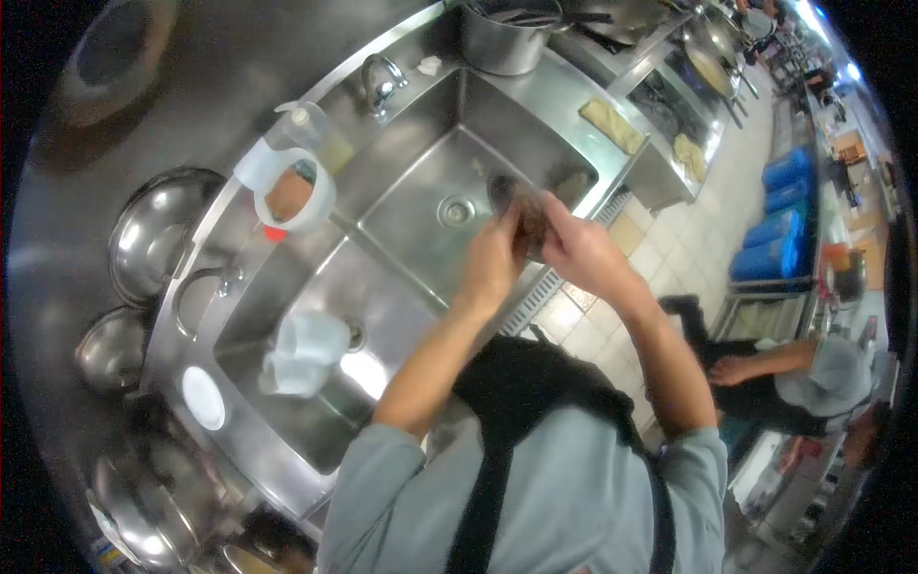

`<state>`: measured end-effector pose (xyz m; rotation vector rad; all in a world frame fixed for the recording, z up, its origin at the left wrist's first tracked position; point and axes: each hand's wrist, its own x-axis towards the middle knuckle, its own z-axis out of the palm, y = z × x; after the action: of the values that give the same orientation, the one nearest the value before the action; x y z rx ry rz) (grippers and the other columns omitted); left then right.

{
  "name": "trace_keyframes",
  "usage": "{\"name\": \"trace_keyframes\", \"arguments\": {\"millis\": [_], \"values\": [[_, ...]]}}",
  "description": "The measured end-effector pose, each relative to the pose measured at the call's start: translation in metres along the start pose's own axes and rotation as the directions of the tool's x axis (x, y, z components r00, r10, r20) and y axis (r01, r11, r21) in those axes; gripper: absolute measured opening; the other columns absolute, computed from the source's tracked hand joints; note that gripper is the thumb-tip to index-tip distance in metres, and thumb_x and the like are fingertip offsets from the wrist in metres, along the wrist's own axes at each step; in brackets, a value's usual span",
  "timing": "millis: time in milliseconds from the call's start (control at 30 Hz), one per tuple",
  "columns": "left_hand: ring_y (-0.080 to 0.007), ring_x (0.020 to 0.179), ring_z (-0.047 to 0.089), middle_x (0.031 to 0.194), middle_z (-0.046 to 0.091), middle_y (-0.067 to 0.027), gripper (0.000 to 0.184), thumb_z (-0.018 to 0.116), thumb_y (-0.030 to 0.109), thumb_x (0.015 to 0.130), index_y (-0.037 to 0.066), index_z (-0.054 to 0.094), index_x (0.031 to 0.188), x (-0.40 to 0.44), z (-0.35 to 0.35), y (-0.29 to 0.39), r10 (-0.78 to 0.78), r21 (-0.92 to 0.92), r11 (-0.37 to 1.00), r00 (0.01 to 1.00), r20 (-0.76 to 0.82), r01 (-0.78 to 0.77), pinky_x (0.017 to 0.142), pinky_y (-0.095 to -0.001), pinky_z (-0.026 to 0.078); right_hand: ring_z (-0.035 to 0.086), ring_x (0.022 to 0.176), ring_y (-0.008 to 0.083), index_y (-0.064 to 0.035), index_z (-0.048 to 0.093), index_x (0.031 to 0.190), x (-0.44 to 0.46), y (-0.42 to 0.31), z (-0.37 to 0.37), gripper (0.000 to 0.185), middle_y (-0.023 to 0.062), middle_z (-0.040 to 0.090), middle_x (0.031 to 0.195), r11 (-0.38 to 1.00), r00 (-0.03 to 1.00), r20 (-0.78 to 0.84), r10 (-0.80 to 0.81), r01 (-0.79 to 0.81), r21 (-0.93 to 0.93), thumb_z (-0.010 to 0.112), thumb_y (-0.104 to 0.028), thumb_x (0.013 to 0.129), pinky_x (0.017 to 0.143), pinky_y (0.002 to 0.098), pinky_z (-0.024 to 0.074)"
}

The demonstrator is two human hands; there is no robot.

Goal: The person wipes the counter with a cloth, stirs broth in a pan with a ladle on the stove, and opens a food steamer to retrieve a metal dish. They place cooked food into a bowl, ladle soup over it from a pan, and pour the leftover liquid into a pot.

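My left hand (492, 258) and my right hand (581, 251) are close together above the near right edge of the right sink basin (411, 201). Between them is a small dark brown, rounded object (531, 230), blurred and partly covered by my fingers, so its kind is unclear. Fingers of both hands are closed around it. Past my fingertips a dark round part (499, 191) shows over the basin. The drain (456, 211) lies to the left of my hands.
White plastic containers (304, 349) lie in the left basin. On the back ledge stand a faucet (382, 84), a white tub (296, 196) with a brown item, and a large pot (510, 36). A yellowish cloth (612, 124) lies on the right counter. Another person (813, 373) is at the right.
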<state>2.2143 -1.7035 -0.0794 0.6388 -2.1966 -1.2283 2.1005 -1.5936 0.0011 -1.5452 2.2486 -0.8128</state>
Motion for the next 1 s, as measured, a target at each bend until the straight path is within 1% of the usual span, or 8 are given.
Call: {"name": "trace_keyframes", "arguments": {"millis": [267,367,433,533,633,800,900,1000], "values": [[-0.0409,0.095,0.064,0.103,0.066,-0.0231,0.044,0.066,0.003,0.085,0.001,0.057,0.128,0.025,-0.001,-0.024,-0.016,-0.102,0.994,0.996,0.09,0.026,0.081,-0.0443,0.052,0.067,0.074,0.0413,0.0023,0.042,0.137,0.028,0.003,0.005,0.058,0.0251,0.066,0.082,0.993,0.996,0.082,0.029,-0.019,-0.114,0.058,-0.006,0.082,0.065,0.0476,0.0545],[-0.0383,0.093,0.066,0.102,0.067,-0.0218,0.042,0.068,0.005,0.085,0.0,0.059,0.126,0.029,0.0,-0.025,0.049,-0.075,0.996,0.996,0.074,-0.044,0.08,-0.0418,0.052,0.068,0.065,0.0337,0.0025,0.046,0.134,0.015,0.03,0.016,0.052,0.0196,0.069,0.08,0.985,0.985,-0.056,0.165,-0.161,0.064,0.057,-0.005,0.084,0.06,0.0422,0.054],[-0.0353,0.09,0.068,0.102,0.068,-0.0205,0.046,0.07,0.006,0.085,0.0,0.059,0.129,0.032,-0.007,-0.015,0.003,0.008,1.0,0.981,0.192,-0.004,0.079,-0.0402,0.053,0.063,0.061,0.0191,0.0014,0.048,0.134,-0.003,0.061,0.027,0.049,0.0097,0.068,0.079,0.796,0.937,-0.164,0.31,-0.161,0.584,0.056,-0.007,0.086,0.055,0.034,0.0508],[-0.0248,0.09,0.072,0.106,0.071,-0.0193,0.039,0.071,0.007,0.087,-0.001,0.063,0.124,0.041,-0.002,0.006,0.154,-0.038,0.988,0.96,0.235,-0.149,0.078,-0.0352,0.057,0.056,0.063,0.0112,-0.0013,0.041,0.144,-0.044,0.069,0.017,0.06,0.0065,0.063,0.086,0.411,0.725,0.005,0.689,-0.396,0.821,0.061,-0.012,0.089,0.052,0.0261,0.0471],[-0.0255,0.085,0.068,0.098,0.069,-0.0164,0.032,0.069,0.008,0.089,0.0,0.066,0.119,0.044,0.002,0.052,0.229,-0.092,0.972,0.963,0.14,-0.218,0.077,-0.0347,0.054,0.043,0.046,0.0073,-0.0086,0.04,0.147,-0.084,0.096,0.024,0.058,-0.0009,0.053,0.069,0.114,0.682,-0.013,0.731,-0.103,0.988,0.056,-0.002,0.091,0.041,0.024,0.0347],[-0.0186,0.081,0.065,0.095,0.07,-0.011,0.029,0.069,0.006,0.09,0.001,0.068,0.119,0.059,0.051,0.058,0.243,-0.129,0.966,0.954,0.173,-0.223,0.075,-0.03,0.053,0.036,0.042,0.005,-0.0086,0.043,0.144,-0.16,0.124,-0.009,0.056,-0.0019,0.052,0.07,0.045,0.463,-0.151,0.874,0.233,0.971,0.055,0.0,0.09,0.038,0.0231,0.0282],[-0.0148,0.084,0.064,0.096,0.07,-0.0081,0.03,0.069,0.008,0.09,-0.001,0.067,0.119,0.064,0.116,0.06,0.117,-0.182,0.983,0.886,0.449,-0.037,0.075,-0.0278,0.052,0.035,0.041,0.0047,-0.0082,0.042,0.144,-0.216,0.147,-0.021,0.056,-0.0021,0.051,0.07,0.073,0.362,-0.206,0.909,0.346,0.935,0.055,0.001,0.09,0.038,0.0231,0.0276],[-0.0118,0.088,0.063,0.099,0.07,-0.0078,0.034,0.07,0.012,0.091,-0.005,0.065,0.12,0.053,0.19,0.097,0.007,-0.178,0.959,0.607,0.795,0.222,0.079,-0.0258,0.052,0.036,0.04,0.0061,-0.008,0.042,0.143,-0.266,0.158,-0.038,0.054,-0.0019,0.048,0.064,0.102,0.279,-0.211,0.937,0.358,0.928,0.054,0.0,0.091,0.038,0.0238,0.0297]]}}
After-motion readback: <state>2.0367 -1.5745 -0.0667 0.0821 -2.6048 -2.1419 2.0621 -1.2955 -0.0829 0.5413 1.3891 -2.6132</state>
